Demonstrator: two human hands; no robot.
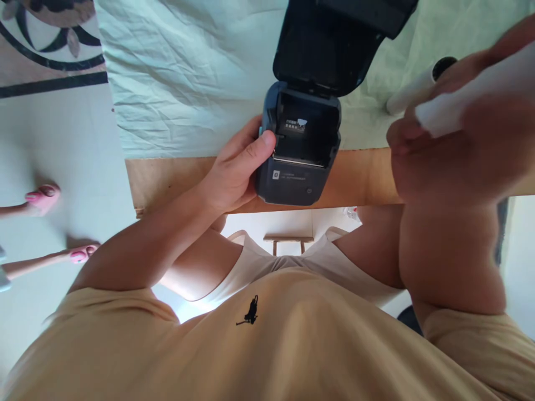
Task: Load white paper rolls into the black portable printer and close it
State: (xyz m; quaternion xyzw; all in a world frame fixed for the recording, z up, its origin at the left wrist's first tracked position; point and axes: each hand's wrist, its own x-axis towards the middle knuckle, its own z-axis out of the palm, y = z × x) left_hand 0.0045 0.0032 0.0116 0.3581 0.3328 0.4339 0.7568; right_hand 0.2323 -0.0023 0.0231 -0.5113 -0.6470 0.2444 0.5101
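Steadying the open label printer [298,147] at the near desk [167,175] edge with the left hand [236,167] clamped on its left side, lid raised away, while the right hand [443,150], close on the right, grips a white paper roll [468,94] with its long axis slanting up-right.

i see a wooden table [167,178] with a wrinkled pale green cloth [188,72] over most of it. on it: a dark printer [298,167], lid open, at the near edge, and a white roll [412,89] to the right.
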